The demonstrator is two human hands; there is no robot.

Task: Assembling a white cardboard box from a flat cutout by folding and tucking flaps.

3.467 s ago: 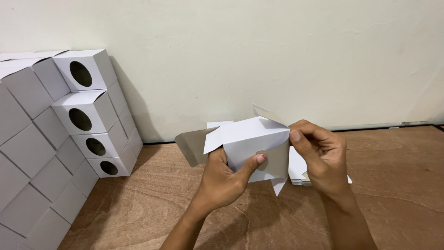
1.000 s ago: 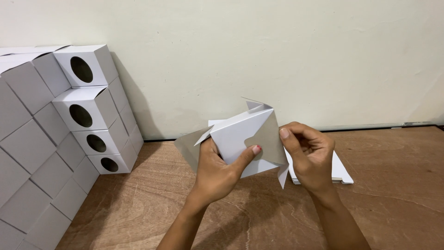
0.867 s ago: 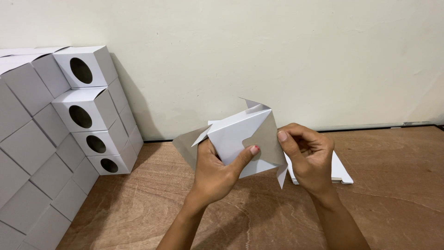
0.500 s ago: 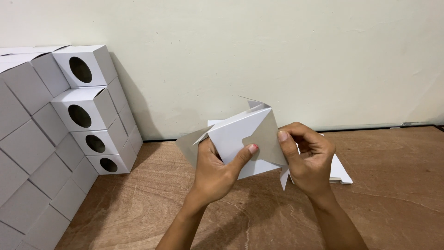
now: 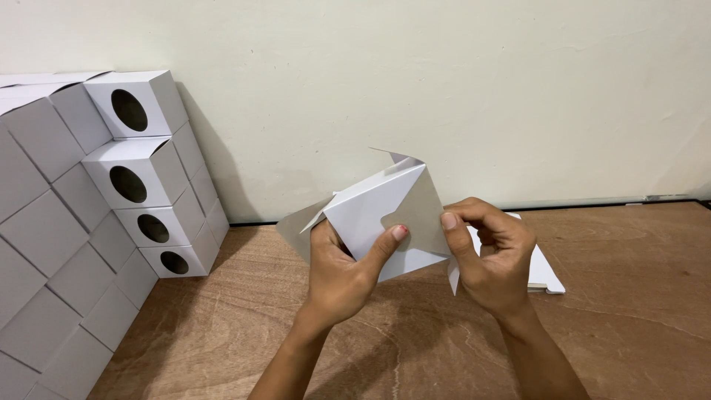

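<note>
Wooden floor (image 5: pixel 629 326): both hands gripping tilted carton (image 5: pixel 385 215).

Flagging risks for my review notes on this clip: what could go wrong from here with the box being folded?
The half-folded white cardboard box is held in mid-air by the left hand and right hand; it could slip or crease crookedly. The right fingertips pinch one thin flap, which might tear. The stack of finished white boxes with round holes leans in staggered tiers and could topple if bumped.
</note>
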